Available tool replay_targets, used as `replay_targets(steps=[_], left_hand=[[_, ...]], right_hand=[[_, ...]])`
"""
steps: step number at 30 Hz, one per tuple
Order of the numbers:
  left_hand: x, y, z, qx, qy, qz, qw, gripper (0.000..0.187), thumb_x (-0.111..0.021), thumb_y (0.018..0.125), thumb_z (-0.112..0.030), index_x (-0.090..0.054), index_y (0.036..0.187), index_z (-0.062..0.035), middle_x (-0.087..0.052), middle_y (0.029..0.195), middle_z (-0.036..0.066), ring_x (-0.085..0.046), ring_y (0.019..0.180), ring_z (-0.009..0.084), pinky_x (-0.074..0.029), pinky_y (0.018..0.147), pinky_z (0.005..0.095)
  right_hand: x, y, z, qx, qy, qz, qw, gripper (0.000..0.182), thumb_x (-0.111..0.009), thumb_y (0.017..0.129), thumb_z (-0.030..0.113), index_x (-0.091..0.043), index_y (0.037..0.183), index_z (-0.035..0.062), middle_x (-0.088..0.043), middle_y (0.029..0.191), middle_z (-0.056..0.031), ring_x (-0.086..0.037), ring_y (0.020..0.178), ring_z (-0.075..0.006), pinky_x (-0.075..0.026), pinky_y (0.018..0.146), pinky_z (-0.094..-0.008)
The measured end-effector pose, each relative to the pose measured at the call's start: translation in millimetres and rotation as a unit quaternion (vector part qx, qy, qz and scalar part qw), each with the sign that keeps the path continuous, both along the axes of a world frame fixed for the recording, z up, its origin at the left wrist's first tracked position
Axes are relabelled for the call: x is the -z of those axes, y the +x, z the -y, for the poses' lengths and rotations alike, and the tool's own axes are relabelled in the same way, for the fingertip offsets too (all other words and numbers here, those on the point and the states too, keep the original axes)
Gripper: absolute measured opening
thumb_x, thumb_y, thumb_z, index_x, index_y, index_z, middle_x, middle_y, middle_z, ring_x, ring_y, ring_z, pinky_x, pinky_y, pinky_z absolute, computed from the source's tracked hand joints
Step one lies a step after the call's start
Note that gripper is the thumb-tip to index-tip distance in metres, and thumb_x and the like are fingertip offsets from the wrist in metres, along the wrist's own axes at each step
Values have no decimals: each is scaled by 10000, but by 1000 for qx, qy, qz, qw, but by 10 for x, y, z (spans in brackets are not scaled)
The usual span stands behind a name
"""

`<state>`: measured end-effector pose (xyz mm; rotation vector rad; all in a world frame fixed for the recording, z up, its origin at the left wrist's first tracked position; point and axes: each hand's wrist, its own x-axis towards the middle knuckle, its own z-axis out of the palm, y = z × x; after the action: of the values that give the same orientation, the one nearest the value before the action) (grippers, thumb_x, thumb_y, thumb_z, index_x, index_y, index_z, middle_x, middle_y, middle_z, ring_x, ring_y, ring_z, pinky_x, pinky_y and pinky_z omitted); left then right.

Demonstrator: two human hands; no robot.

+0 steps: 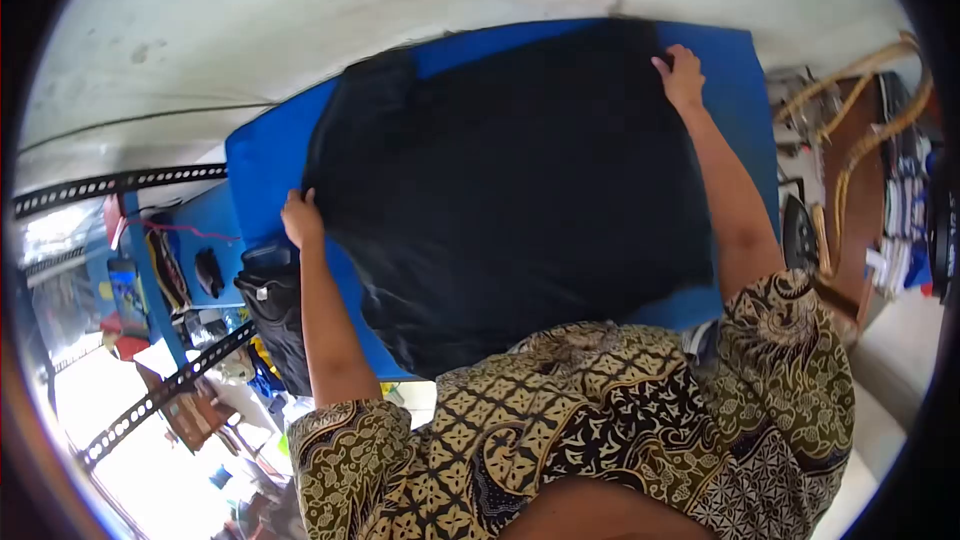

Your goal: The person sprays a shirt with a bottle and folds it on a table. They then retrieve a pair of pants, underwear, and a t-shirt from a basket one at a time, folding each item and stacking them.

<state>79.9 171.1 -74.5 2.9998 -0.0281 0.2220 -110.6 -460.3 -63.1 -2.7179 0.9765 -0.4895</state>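
A large black garment [520, 180], whose exact kind I cannot make out, lies spread over a blue board [735, 140]. Its left side has a sleeve-like flap, and the lower edge is wrinkled close to my body. My left hand [302, 219] is at the garment's left edge, with thumb and fingers closed on the cloth. At the upper right edge is my right hand [684, 80]. Its thumb reaches over the black fabric, and its bent fingers are apart from the thumb, with nothing visible between them.
Another dark piece of clothing [272, 305] hangs at the board's left side. Perforated metal bars [120, 188] and a blue shelf [205, 215] stand to the left. On the right are an iron [797, 230], a looped rope [850, 155] and stacked cloths [905, 205]. A pale wall [400, 0] rises behind.
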Motion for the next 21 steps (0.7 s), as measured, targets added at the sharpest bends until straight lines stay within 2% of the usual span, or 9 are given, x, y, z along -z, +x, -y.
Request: replay_targets(steps=[3, 7, 9, 12, 13, 15, 18, 20, 21], left_hand=[[-68, -584, -58, 6, 11, 32, 999, 467, -467, 857, -426, -524, 848, 38, -573, 825, 270, -560, 793, 420, -439, 638, 447], [292, -1716, -468, -242, 12, -136, 961, 678, -449, 777, -617, -573, 694, 44, -586, 734, 254, -573, 695, 402, -439, 634, 462], [230, -2060, -313, -220, -109, -96, 965, 681, -489, 750, -623, -569, 584, 33, -575, 664, 255, -573, 640, 400, -437, 616, 466], [480, -1881, -331, -85, -75, -135, 984, 644, -501, 751, -603, -559, 607, 22, -552, 655, 249, -530, 667, 434, -415, 616, 473], [596, -1723, -429, -97, -89, -168, 977, 557, -519, 772, -551, -567, 668, -6, -573, 632, 204, -539, 585, 372, -415, 537, 431], [1062, -1447, -730, -193, -372, -175, 891, 334, -481, 844, -391, -538, 762, -72, -601, 664, 131, -536, 536, 277, -378, 442, 373], [888, -1397, -692, -356, -696, -78, 619, 63, -368, 824, -132, -419, 791, -147, -606, 735, 114, -581, 548, 250, -412, 409, 328], [1239, -1528, -942, -359, -622, -57, 694, 57, -383, 815, -126, -422, 782, -152, -597, 700, 128, -594, 554, 264, -443, 419, 342], [1281, -1683, -851, -364, -555, -18, 748, 140, -425, 845, -251, -432, 802, -119, -592, 662, 124, -586, 530, 257, -442, 407, 363]], right_hand=[[-20, -658, -282, -13, 65, -5, 998, 402, -576, 770, 445, -501, 899, 72, -541, 919, -90, -505, 905, -314, -411, 703, -474], [284, -1891, -777, -10, 18, -60, 998, 506, -635, 688, 492, -540, 867, 29, -517, 864, -138, -497, 888, -333, -414, 702, -480], [430, -2188, -1006, -24, 92, -94, 991, 480, -669, 686, 407, -570, 900, -12, -528, 894, -170, -498, 892, -356, -414, 738, -433], [815, -2277, -873, -24, 194, -70, 978, 395, -691, 706, 269, -586, 940, -32, -605, 856, -158, -572, 797, -294, -439, 731, -347], [645, -2175, -934, -10, 325, 45, 945, 348, -694, 701, 276, -574, 802, -35, -605, 741, -158, -585, 700, -271, -442, 664, -364], [663, -2186, -821, 22, 354, 42, 934, 329, -695, 706, 254, -570, 784, -41, -616, 726, -149, -586, 673, -212, -437, 630, -323], [801, -2238, -675, 36, 294, -24, 955, 339, -698, 704, 265, -545, 753, -33, -576, 668, -148, -551, 624, -222, -416, 586, -338], [787, -2230, -776, 18, 216, -51, 975, 353, -694, 707, 277, -516, 720, -28, -539, 636, -153, -508, 582, -246, -398, 561, -346], [772, -2224, -770, 14, 215, -51, 975, 353, -694, 707, 277, -516, 720, -28, -539, 636, -153, -508, 582, -246, -398, 561, -346]])
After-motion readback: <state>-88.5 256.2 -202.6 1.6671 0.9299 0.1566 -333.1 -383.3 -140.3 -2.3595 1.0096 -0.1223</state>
